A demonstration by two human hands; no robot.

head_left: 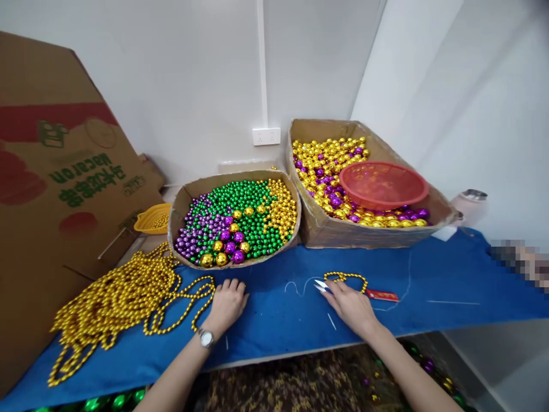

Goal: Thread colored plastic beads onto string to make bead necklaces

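My left hand point(228, 302), with a watch on its wrist, lies palm down on the blue cloth point(283, 326), fingers loosely curled, next to the end of a big heap of gold bead strands point(124, 300). My right hand point(349, 304) rests palm down with fingers stretched out, its fingertips at small silver snips point(321, 286) and a short gold bead strand point(348, 278). A thin white thread point(295, 284) trails on the cloth between the hands. Neither hand grips anything.
A cardboard box of green, purple and gold beads point(235, 220) stands behind the hands. A larger box of gold and purple balls point(343, 189) holds a red basin point(382, 184). A folded carton point(55, 189) leans at left. A red tag point(381, 295) lies right.
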